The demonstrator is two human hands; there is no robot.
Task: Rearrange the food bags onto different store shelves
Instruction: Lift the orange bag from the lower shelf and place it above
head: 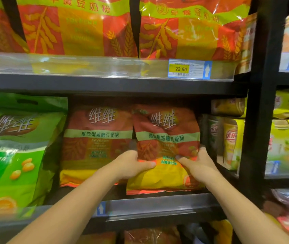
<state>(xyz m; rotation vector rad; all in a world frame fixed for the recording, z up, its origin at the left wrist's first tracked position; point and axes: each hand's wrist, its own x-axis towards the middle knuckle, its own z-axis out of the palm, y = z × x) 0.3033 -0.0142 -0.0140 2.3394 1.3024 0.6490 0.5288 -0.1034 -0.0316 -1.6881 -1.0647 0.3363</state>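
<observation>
- The left hand (129,164) grips the left edge of a red and yellow food bag (166,148), thumb laid across the bag's front, the other fingers tucked behind it out of sight.
- The right hand (197,164) holds the same bag by its right edge, thumb (182,160) pressed on the front, fingertips wrapped around the side.
- The bag sits between the two hands, upright with a slight lean, its bottom seam just above the front lip of the middle shelf (157,201); whether the seam rests on the shelf floor or hangs clear of it is hard to tell.
- Immediately left of the left hand, a second red and yellow bag (96,143) of the same kind stands on the shelf, its edge touching or overlapped by the held bag.
- Further left of that hand, a green bag (13,152) fills the end of the shelf.
- Just right of the right hand stand stacked yellow cup drinks (230,141).
- Above both hands, the upper shelf (105,83) carries larger red and yellow bags (80,29) behind a clear rail, with a price tag (181,69) reading 22.90 up and to the right of the hands.
- Below the forearms, more bags on a lower shelf are dimly visible.
</observation>
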